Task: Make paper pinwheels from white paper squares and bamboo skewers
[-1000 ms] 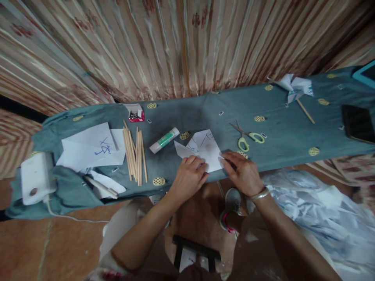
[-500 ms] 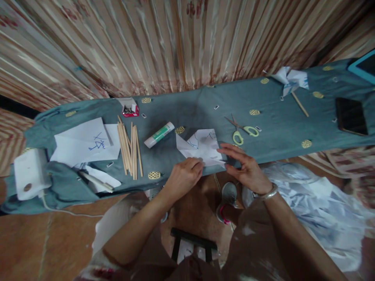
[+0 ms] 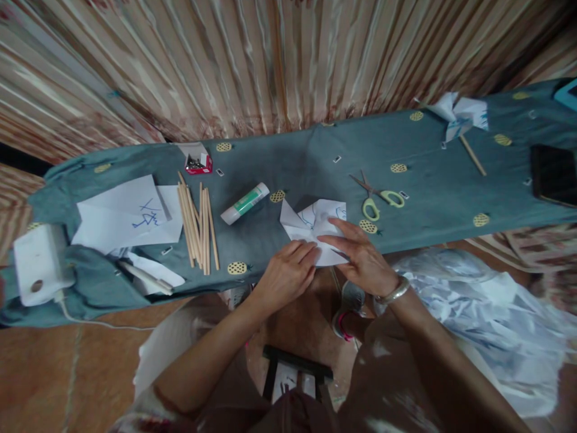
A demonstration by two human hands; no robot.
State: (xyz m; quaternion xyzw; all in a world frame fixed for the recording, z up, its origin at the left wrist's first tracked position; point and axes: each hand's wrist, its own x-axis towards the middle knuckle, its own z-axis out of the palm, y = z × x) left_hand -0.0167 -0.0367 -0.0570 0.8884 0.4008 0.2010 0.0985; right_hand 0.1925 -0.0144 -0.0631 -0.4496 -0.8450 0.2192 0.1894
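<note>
A white sheet of paper (image 3: 331,210) with blue drawn lines, cut and partly folded, lies at the table's near edge. My left hand (image 3: 288,270) has its fingers closed on the paper's near left part. Over the right part of the same paper, my right hand (image 3: 363,255) rests with its fingers apart, touching it; the thumb is partly hidden. Green-handled scissors (image 3: 376,195) lie open to the right. A glue stick (image 3: 244,203) is to the left, beside several wooden sticks (image 3: 206,231).
Drawn papers (image 3: 121,216), a white device (image 3: 42,264) with a cable and a red box of small metal pieces (image 3: 198,165) are left. A paper pinwheel (image 3: 460,117) and a phone (image 3: 553,174) lie right. A plastic bag of paper (image 3: 491,325) is below the table's right side.
My right hand has moved left, from the paper's right edge onto its surface. My left hand has shifted slightly right. The view has shifted a little.
</note>
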